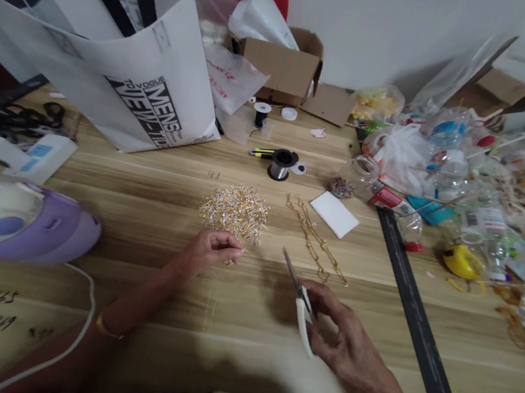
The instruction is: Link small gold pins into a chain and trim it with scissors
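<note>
My right hand (344,336) grips a pair of white-handled scissors (304,319), fingers in the handles and the blades pointing up and left. My left hand (213,247) is pinched at the near edge of a pile of small gold and clear beads (236,209). Tiny bright bits show by its fingertips, too small to name. A gold beaded chain (311,235) lies in a long loop beyond the scissors, beside a folded white paper (334,214).
Behind the beads stand a wire spool (281,164) and a black thread spool (260,116). A large white bag (160,84) is at back left, a purple-white appliance (54,227) at left. Bottles and plastic bags (409,155) crowd the right; a cardboard box (280,67) sits behind.
</note>
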A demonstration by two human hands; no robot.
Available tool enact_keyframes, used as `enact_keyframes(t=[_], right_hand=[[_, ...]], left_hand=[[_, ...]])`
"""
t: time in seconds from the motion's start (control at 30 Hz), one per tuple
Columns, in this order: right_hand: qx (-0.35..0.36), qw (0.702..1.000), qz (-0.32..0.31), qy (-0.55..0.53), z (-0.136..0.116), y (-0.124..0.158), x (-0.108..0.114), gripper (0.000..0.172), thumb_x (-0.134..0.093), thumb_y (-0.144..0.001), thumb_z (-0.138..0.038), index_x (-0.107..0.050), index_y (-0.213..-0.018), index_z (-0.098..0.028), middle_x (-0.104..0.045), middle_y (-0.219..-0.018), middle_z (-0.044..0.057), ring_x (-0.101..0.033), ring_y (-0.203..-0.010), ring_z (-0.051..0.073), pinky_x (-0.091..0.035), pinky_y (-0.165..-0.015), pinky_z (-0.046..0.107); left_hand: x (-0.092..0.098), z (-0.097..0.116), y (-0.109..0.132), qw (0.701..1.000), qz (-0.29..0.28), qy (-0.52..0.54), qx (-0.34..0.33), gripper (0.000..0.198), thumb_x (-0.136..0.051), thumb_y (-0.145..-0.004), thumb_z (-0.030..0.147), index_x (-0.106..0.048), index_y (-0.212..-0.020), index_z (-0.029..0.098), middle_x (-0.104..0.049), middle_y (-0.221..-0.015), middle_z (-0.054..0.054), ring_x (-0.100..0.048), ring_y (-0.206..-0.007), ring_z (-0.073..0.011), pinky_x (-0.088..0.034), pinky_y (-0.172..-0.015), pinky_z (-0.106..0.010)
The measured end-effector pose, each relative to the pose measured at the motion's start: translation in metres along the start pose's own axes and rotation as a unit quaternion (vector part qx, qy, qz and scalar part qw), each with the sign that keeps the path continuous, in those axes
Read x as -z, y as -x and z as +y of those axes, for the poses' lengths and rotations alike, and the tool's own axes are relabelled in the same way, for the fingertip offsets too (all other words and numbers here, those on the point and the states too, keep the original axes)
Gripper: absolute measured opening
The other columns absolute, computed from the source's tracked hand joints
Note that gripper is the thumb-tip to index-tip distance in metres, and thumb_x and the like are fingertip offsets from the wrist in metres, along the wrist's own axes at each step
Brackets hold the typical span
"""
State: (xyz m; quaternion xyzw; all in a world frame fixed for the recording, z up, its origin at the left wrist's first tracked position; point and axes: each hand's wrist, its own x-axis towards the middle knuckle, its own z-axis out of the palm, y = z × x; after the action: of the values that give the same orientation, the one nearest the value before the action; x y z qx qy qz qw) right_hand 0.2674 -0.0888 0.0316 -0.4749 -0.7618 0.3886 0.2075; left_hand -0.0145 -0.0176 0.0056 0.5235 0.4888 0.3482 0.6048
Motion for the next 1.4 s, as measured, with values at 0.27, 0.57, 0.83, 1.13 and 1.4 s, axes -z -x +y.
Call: enact_keyframes(t=[0.27,0.57,0.83,1.13,1.4], right_hand=[[0.054,0.998,0.028,0.025,0.002,-0.013,-0.024,0.067,-0.059,-0.081,-0.020,-0.031,-0.141,-0.027,-0.052,-0.122,0.011,-0.051,-0.115,0.025,-0.047,-0.094,0.041],[0.079,0.993,0.006,0.088,0.002,-0.024,-0.030,0.083,-0.069,-0.072,-0.018,-0.027,-0.142,-0.028,-0.046,-0.110,0.008,-0.051,-0.097,0.023,-0.049,-0.086,0.040],[0.129,0.971,0.018,0.201,0.004,-0.031,-0.037,0.076,-0.062,-0.079,-0.023,-0.023,-0.144,-0.025,-0.046,-0.106,0.011,-0.051,-0.086,0.023,-0.050,-0.072,0.038],[0.139,0.958,0.015,0.250,0.005,-0.037,-0.038,0.076,-0.061,-0.082,-0.028,-0.020,-0.146,-0.022,-0.048,-0.108,0.013,-0.053,-0.088,0.025,-0.052,-0.072,0.039],[0.140,0.952,0.005,0.274,0.001,-0.038,-0.038,0.071,-0.059,-0.085,-0.029,-0.021,-0.145,-0.023,-0.050,-0.111,0.014,-0.055,-0.088,0.025,-0.053,-0.073,0.040]], left_hand=[[0.001,-0.004,-0.001,1.000,-0.018,0.025,0.004,0.013,-0.068,-0.068,0.027,-0.065,-0.066,0.014,-0.064,-0.061,0.001,-0.055,-0.059,-0.0099,-0.043,-0.061,-0.021],[0.001,-0.006,-0.002,0.998,-0.018,0.052,0.012,0.014,-0.068,-0.068,0.027,-0.066,-0.066,0.014,-0.064,-0.061,0.001,-0.054,-0.059,-0.0095,-0.041,-0.062,-0.021],[-0.001,-0.003,-0.002,0.998,-0.020,0.061,0.021,0.012,-0.069,-0.068,0.025,-0.066,-0.064,0.014,-0.064,-0.062,0.001,-0.054,-0.060,-0.0095,-0.041,-0.063,-0.021],[-0.005,-0.001,0.000,0.997,-0.031,0.067,0.031,0.011,-0.071,-0.065,0.024,-0.066,-0.065,0.014,-0.066,-0.065,0.000,-0.057,-0.063,-0.0114,-0.043,-0.063,-0.022],[-0.005,-0.003,-0.002,0.996,-0.052,0.066,0.019,0.008,-0.070,-0.067,0.021,-0.068,-0.067,0.013,-0.068,-0.066,-0.001,-0.059,-0.064,-0.0119,-0.045,-0.065,-0.023]])
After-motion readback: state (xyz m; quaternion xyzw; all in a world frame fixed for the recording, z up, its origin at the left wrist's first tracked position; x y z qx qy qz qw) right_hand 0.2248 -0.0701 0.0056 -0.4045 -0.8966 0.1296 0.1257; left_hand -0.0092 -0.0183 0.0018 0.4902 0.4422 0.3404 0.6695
